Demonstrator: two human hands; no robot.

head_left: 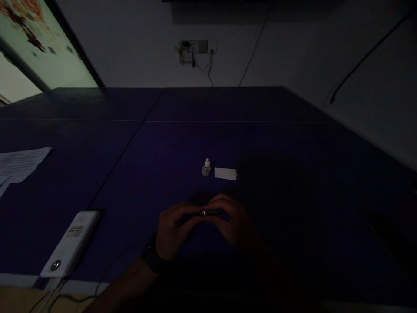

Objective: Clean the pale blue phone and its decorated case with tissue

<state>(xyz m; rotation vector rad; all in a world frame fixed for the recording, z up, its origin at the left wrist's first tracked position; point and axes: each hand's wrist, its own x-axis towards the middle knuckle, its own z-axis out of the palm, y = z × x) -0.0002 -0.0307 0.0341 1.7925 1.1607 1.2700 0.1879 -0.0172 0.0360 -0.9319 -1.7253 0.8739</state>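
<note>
Your left hand [172, 226] and right hand [233, 217] pinch a dark piece [211, 212], perhaps metal, between fingertips; hold it level, lightly, clear of the bottle [206, 169].

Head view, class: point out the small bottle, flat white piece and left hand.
Small bottle [206, 170], head view: its body.
Flat white piece [226, 174], head view: its middle.
Left hand [170, 227], head view: back of hand.

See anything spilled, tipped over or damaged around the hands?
Nothing stands out: the small dropper bottle stands upright, and the white slip lies beside it, with no visible spill. The picture is dim, though, so I can't tell whether the small dark object held between the left hand and right hand is damaged.
</note>
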